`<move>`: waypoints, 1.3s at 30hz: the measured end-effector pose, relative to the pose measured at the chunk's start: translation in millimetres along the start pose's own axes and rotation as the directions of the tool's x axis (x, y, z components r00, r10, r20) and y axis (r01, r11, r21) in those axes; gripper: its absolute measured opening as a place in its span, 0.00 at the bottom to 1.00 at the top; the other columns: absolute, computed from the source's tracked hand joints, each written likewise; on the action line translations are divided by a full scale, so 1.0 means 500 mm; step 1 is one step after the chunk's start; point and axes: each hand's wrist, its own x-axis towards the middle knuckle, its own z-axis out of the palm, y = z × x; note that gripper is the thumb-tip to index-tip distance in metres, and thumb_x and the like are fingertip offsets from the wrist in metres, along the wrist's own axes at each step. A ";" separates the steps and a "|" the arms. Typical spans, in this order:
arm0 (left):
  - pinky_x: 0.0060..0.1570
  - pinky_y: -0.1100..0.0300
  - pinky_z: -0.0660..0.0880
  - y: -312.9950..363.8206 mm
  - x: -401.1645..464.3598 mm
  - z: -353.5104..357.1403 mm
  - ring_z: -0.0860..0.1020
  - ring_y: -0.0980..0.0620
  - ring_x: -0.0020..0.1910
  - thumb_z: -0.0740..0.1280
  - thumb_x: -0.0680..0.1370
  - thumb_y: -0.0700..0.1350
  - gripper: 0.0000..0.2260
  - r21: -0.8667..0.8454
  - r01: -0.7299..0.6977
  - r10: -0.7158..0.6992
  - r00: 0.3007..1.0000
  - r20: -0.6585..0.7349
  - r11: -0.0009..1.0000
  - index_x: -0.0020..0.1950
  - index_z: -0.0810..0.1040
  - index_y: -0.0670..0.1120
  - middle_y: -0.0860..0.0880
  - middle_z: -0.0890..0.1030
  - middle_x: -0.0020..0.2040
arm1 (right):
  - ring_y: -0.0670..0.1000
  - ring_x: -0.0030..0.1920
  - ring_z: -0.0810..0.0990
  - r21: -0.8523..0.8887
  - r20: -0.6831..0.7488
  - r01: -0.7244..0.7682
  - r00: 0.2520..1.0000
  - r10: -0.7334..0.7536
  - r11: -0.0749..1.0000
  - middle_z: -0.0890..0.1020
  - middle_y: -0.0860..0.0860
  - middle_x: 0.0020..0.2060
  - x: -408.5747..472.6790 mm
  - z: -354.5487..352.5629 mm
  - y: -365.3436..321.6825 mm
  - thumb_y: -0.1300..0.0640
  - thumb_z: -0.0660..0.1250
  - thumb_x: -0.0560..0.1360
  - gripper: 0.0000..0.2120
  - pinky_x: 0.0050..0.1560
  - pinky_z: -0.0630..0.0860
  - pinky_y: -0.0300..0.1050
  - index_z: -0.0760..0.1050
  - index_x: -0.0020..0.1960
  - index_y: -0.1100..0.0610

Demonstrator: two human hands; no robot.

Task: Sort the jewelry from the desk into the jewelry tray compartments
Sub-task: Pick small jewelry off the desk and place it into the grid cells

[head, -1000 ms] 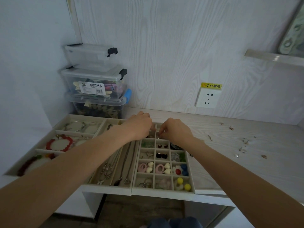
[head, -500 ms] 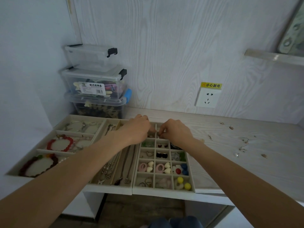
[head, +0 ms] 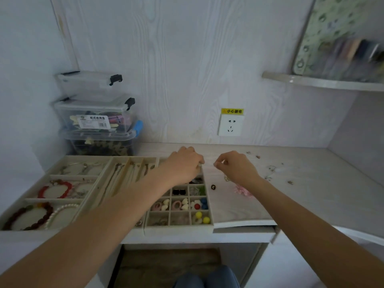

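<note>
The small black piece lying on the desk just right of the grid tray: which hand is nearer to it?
Right. The right hand is just above-right of the black piece; the left hand is over the grid tray.

tray: beige grid jewelry tray [head: 178,229] at near desk edge, small compartments w/ earrings, hearts, beads
black stud [head: 213,187]: on desk just right of tray
pink flower piece [head: 242,191]: on desk, right of stud
loose small jewelry [head: 271,173]: scattered far right on desk
</note>
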 end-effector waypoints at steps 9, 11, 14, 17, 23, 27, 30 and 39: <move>0.62 0.56 0.69 0.183 0.089 0.035 0.73 0.48 0.61 0.61 0.79 0.40 0.14 -0.254 -0.088 0.107 0.992 0.062 0.963 0.63 0.76 0.44 0.46 0.75 0.63 | 0.53 0.60 0.76 -0.068 -0.026 -0.166 0.986 0.165 0.984 0.77 0.53 0.60 -0.059 -0.095 0.198 0.62 0.62 0.77 0.12 0.61 0.71 0.44 0.79 0.58 0.55; 0.61 0.55 0.71 0.211 0.109 0.055 0.75 0.48 0.59 0.63 0.78 0.39 0.12 -0.283 -0.103 0.122 0.991 0.049 0.954 0.59 0.79 0.43 0.46 0.78 0.60 | 0.53 0.60 0.76 -0.100 -0.011 -0.182 0.983 0.182 0.978 0.77 0.54 0.61 -0.059 -0.099 0.226 0.64 0.61 0.77 0.13 0.63 0.71 0.46 0.79 0.59 0.55; 0.60 0.53 0.72 0.245 0.138 0.087 0.76 0.48 0.58 0.65 0.76 0.38 0.11 -0.303 -0.108 0.126 0.991 0.041 0.947 0.57 0.81 0.42 0.46 0.79 0.58 | 0.53 0.60 0.77 -0.103 0.029 -0.150 0.988 0.154 0.983 0.78 0.54 0.61 -0.051 -0.094 0.254 0.66 0.60 0.77 0.15 0.62 0.72 0.43 0.79 0.60 0.56; 0.59 0.52 0.73 0.258 0.161 0.107 0.77 0.47 0.57 0.68 0.74 0.39 0.10 -0.308 -0.084 0.103 0.993 0.048 0.948 0.55 0.82 0.44 0.46 0.80 0.57 | 0.52 0.56 0.79 -0.043 0.072 -0.123 0.989 0.126 0.991 0.80 0.54 0.57 -0.042 -0.087 0.260 0.64 0.65 0.75 0.13 0.56 0.72 0.39 0.79 0.58 0.57; 0.54 0.55 0.75 0.276 0.183 0.128 0.80 0.47 0.51 0.73 0.71 0.40 0.09 -0.385 -0.021 0.054 0.996 0.077 0.923 0.50 0.83 0.42 0.44 0.83 0.49 | 0.54 0.50 0.79 -0.013 0.058 -0.104 0.993 0.105 0.994 0.82 0.55 0.50 -0.028 -0.081 0.261 0.64 0.66 0.73 0.08 0.46 0.69 0.38 0.83 0.49 0.59; 0.54 0.58 0.75 0.278 0.185 0.126 0.79 0.48 0.52 0.72 0.72 0.39 0.08 -0.414 -0.021 0.053 0.996 0.065 0.910 0.51 0.83 0.40 0.44 0.83 0.50 | 0.47 0.43 0.73 -0.006 0.054 -0.080 0.995 0.080 0.997 0.77 0.51 0.44 -0.024 -0.080 0.275 0.64 0.66 0.73 0.07 0.40 0.67 0.32 0.83 0.47 0.60; 0.48 0.64 0.74 0.270 0.174 0.112 0.79 0.49 0.50 0.71 0.73 0.38 0.06 -0.472 -0.042 0.035 0.999 -0.023 0.880 0.49 0.82 0.39 0.44 0.82 0.49 | 0.44 0.41 0.74 0.189 0.003 -0.071 0.997 0.072 0.979 0.78 0.45 0.39 -0.028 -0.082 0.275 0.62 0.68 0.73 0.05 0.36 0.65 0.26 0.82 0.47 0.58; 0.51 0.53 0.76 0.224 0.109 0.059 0.79 0.53 0.43 0.72 0.72 0.45 0.04 -0.400 -0.142 0.056 0.974 -0.217 0.906 0.43 0.79 0.47 0.52 0.81 0.40 | 0.49 0.38 0.83 0.814 0.260 -0.274 0.960 0.101 0.512 0.83 0.56 0.38 -0.062 -0.119 0.199 0.66 0.69 0.72 0.02 0.36 0.72 0.36 0.77 0.42 0.61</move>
